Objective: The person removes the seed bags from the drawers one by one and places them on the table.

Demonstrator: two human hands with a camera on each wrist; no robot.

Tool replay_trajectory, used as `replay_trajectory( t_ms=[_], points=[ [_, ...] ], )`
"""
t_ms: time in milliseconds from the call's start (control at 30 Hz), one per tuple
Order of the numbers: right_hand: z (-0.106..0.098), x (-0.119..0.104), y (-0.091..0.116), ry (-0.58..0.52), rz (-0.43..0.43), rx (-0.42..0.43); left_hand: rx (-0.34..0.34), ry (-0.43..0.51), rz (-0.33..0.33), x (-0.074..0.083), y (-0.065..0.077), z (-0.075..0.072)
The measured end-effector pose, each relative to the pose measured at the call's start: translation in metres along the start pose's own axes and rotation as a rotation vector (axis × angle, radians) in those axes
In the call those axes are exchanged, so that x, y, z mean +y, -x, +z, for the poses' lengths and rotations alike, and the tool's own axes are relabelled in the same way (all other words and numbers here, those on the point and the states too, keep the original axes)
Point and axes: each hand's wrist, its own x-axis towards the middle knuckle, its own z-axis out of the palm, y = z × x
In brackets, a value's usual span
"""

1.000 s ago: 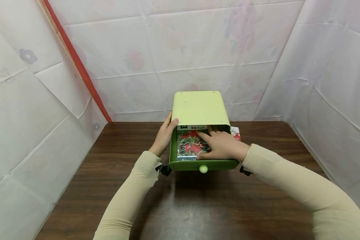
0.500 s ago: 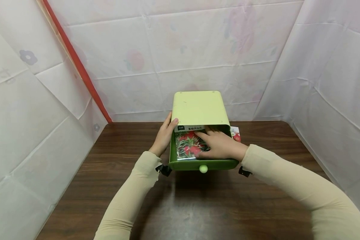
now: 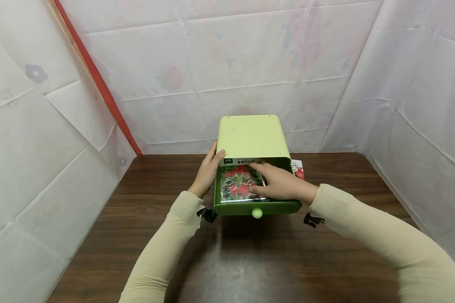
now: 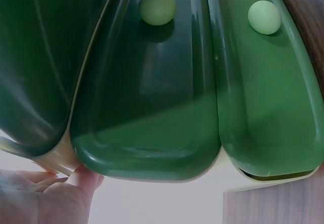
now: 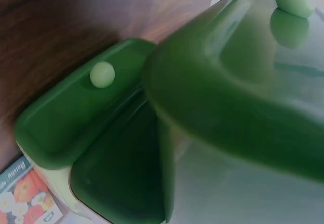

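A light green cabinet [image 3: 252, 134] has its top drawer [image 3: 235, 209] pulled out. Inside that drawer lies a flower seed packet [image 3: 236, 181] with red blossoms on it. My right hand [image 3: 282, 182] reaches in from the right, its index finger and thumb resting over the packet's right part; the other fingers are partly hidden under the cabinet's top. My left hand [image 3: 205, 170] lies along the cabinet's left side, thumb at the top front edge, and its fingers show at the side in the left wrist view. The right wrist view shows no hand.
Another seed packet [image 3: 298, 168] lies on the brown table [image 3: 167, 252] just right of the cabinet. Two lower drawers with round knobs [image 4: 264, 17] are pushed in, seen in the left wrist view. White patterned sheets [image 3: 250, 54] hang behind and at both sides.
The packet in the drawer has shifted slightly left and its lower edge shows differently. My right hand has slid a little right across it. The left hand stays in place.
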Motion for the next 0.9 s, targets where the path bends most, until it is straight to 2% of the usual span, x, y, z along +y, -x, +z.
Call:
replay_trajectory(
  t_ms=[200, 367, 633, 767, 900],
  points=[
    [-0.004, 0.0, 0.005, -0.162, 0.035, 0.01, 0.006, 0.001, -0.001, 0.0, 0.0, 0.0],
    [-0.006, 0.001, 0.005, -0.356, 0.071, 0.008, 0.007, -0.006, -0.006, -0.001, 0.0, -0.001],
    [-0.006, 0.001, 0.005, -0.52, 0.182, 0.044, -0.015, -0.009, -0.014, 0.0, -0.001, -0.001],
    [-0.007, 0.0, 0.004, -0.629, 0.21, 0.054, -0.024, -0.012, -0.024, 0.005, 0.0, -0.002],
    [-0.008, 0.003, -0.001, -0.811, 0.246, 0.039, -0.024, -0.017, -0.033, 0.017, 0.007, -0.001]
  ],
)
